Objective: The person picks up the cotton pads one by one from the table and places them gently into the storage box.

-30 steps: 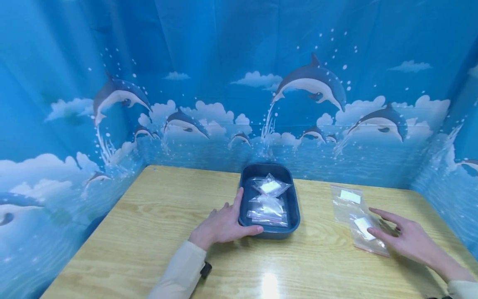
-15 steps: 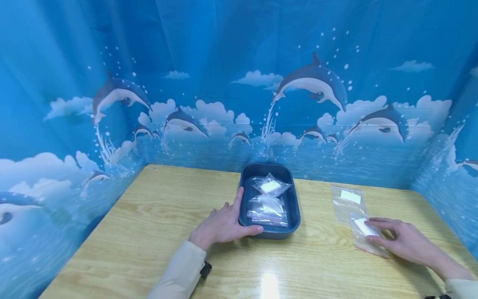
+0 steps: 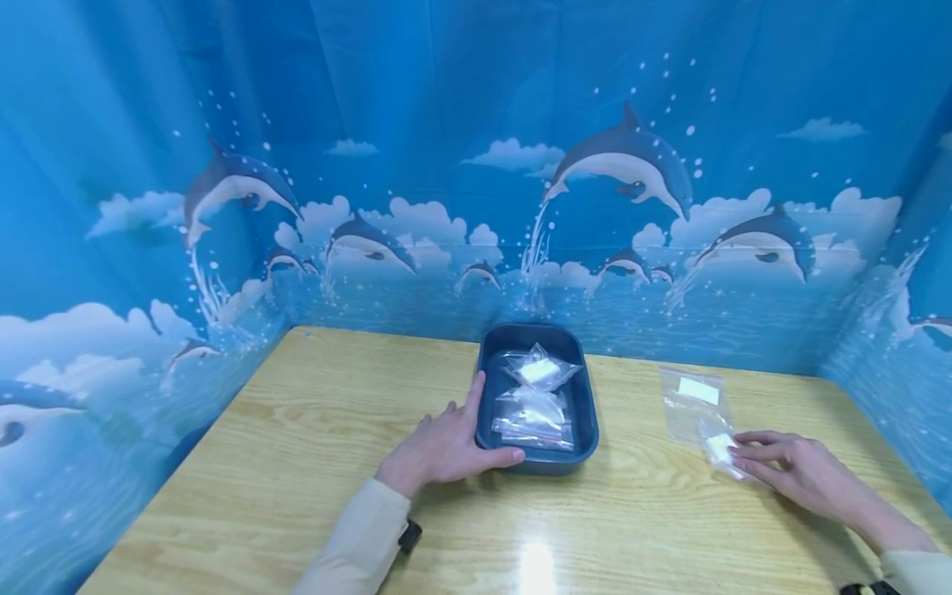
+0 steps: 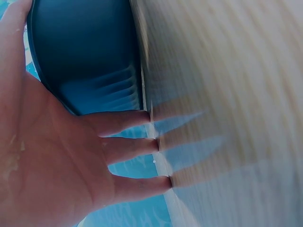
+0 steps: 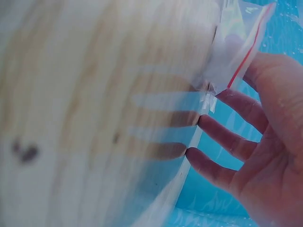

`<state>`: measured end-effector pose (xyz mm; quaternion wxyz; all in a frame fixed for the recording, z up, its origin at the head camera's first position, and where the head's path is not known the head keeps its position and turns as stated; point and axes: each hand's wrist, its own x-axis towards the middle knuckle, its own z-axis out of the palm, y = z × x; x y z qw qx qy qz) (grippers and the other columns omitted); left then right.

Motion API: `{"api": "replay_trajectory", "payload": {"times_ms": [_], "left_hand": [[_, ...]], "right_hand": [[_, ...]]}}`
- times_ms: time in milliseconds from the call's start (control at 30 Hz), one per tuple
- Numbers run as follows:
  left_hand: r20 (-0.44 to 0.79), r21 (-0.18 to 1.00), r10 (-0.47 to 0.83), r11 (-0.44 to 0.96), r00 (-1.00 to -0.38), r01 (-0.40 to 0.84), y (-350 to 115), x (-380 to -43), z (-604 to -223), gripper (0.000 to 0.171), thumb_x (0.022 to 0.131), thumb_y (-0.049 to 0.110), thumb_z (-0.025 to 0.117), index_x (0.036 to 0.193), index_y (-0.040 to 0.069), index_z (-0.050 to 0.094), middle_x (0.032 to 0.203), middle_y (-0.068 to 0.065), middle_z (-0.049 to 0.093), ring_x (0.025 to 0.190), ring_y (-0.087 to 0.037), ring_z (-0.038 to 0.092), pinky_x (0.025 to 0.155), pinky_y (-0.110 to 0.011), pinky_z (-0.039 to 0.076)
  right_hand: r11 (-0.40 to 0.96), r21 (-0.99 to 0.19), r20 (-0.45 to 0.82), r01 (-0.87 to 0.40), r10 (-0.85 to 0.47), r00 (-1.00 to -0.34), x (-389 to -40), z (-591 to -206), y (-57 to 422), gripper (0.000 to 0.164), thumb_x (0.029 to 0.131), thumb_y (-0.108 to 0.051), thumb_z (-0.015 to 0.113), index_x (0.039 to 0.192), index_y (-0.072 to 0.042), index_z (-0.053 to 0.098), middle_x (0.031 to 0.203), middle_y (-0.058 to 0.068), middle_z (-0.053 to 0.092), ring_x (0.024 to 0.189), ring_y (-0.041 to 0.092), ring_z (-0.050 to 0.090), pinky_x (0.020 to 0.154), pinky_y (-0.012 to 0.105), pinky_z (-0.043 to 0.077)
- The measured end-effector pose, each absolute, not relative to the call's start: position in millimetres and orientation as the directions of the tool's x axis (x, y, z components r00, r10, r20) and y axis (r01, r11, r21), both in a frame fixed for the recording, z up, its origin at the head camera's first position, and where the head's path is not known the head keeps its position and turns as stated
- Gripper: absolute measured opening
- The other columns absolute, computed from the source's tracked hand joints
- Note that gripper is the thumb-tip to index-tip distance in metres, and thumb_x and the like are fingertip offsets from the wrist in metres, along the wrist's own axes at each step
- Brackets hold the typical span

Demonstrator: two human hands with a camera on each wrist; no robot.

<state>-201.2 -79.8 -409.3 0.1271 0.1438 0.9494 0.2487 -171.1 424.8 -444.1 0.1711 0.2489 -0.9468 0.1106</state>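
Observation:
A dark blue plastic bin (image 3: 591, 413) stands mid-table in the head view, holding clear zip bags (image 3: 531, 411) with white labels. My left hand (image 3: 446, 442) rests at its near left corner, fingers spread and straight, index along the left side and thumb across the front. In the left wrist view the other fingertips (image 4: 161, 182) touch the tabletop. On the right, my right hand (image 3: 811, 479) pinches a small clear zip bag (image 3: 720, 449) with a white label, bent up between thumb and fingers. Its red seal strip shows in the right wrist view.
Another labelled zip bag (image 3: 695, 401) lies flat just beyond the right hand, partly overlapped by the pinched bag. A dolphin-print curtain (image 3: 416, 165) rises behind the wooden table (image 3: 297, 463) and at both sides.
My right thumb and fingers have closed together on the nearer zip bag, which now bends up, its near end no longer lying flat. The left hand and bin have stayed put.

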Motion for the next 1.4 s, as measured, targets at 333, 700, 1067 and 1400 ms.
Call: {"api": "replay_trajectory", "payload": {"times_ms": [333, 700, 1067, 1400], "left_hand": [[-0.169, 0.513, 0.337, 0.832, -0.926, 0.209, -79.3, -201.6, -409.2, 0.128, 0.076, 0.088, 0.059, 0.166, 0.025, -0.008, 0.154, -0.021, 0.051, 0.150, -0.046, 0.037, 0.119, -0.071, 0.028], [-0.170, 0.520, 0.340, 0.828, -0.925, 0.209, -78.4, -203.6, -411.5, 0.128, 0.076, 0.089, 0.058, 0.166, 0.026, -0.009, 0.156, -0.020, 0.049, 0.150, -0.046, 0.036, 0.120, -0.071, 0.027], [-0.174, 0.499, 0.334, 0.841, -0.926, 0.209, -81.1, -205.4, -408.4, 0.130, 0.074, 0.092, 0.056, 0.165, 0.027, -0.010, 0.158, -0.020, 0.046, 0.151, -0.046, 0.035, 0.121, -0.070, 0.026], [-0.168, 0.514, 0.344, 0.830, -0.924, 0.215, -80.7, -202.8, -410.0, 0.129, 0.076, 0.090, 0.058, 0.166, 0.025, -0.008, 0.157, -0.020, 0.047, 0.150, -0.046, 0.036, 0.121, -0.070, 0.027]], "right_hand": [[0.839, -0.121, 0.446, -0.531, -0.432, -0.784, -172.5, -441.4, 422.5, 0.023, 0.073, -0.011, 0.089, 0.093, -0.022, 0.084, 0.098, 0.005, 0.080, 0.090, 0.005, 0.073, 0.079, -0.003, 0.042], [0.817, -0.160, 0.573, -0.553, -0.380, -0.726, -177.4, -428.5, 403.3, 0.029, 0.068, -0.005, 0.090, 0.096, -0.013, 0.082, 0.093, 0.004, 0.081, 0.092, -0.007, 0.068, 0.081, -0.001, 0.044], [0.824, -0.164, 0.577, -0.543, -0.366, -0.730, -185.4, -398.3, 367.0, 0.025, 0.077, -0.008, 0.086, 0.101, -0.013, 0.082, 0.101, 0.010, 0.080, 0.090, 0.021, 0.075, 0.079, 0.002, 0.046], [0.786, -0.169, 0.600, -0.595, -0.397, -0.695, -195.0, -381.6, 330.4, 0.026, 0.078, -0.005, 0.085, 0.103, -0.010, 0.082, 0.107, 0.007, 0.080, 0.090, 0.030, 0.074, 0.077, 0.008, 0.050]]}}
